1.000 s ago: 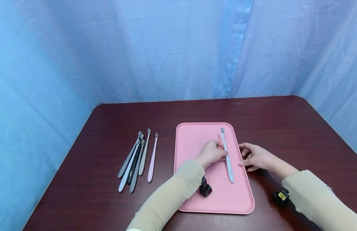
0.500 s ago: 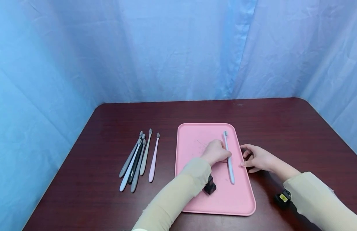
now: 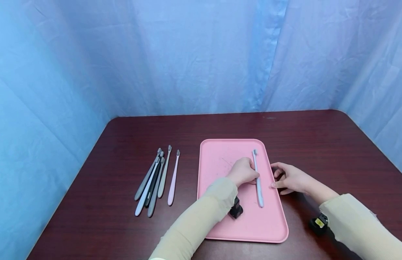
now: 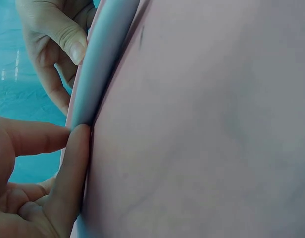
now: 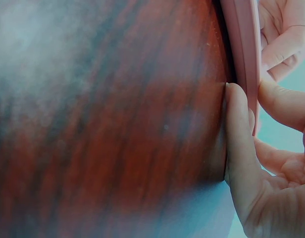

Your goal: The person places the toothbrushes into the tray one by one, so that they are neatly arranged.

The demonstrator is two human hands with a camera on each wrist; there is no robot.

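I see a smooth, matte pale blue toothbrush lying flat on the right side of a pink tray, a rounded-corner rectangle with a low raised rim and faint scuffs on its floor. The toothbrush is slim and straight; its long axis runs along the tray's length, grey bristle head pointing away from me, handle end toward me. My left hand has its fingers curled against the handle at mid-length, thumb and forefinger pinching it. My right hand rests on the glossy dark red wood-grain worktop, its relaxed fingers touching the tray's right rim. Left of the tray lies a loose fan of slender toothbrushes in grey, black, beige and pale pink, heads pointing away. Wrinkled blue cloth hangs behind. I can read no writing anywhere.
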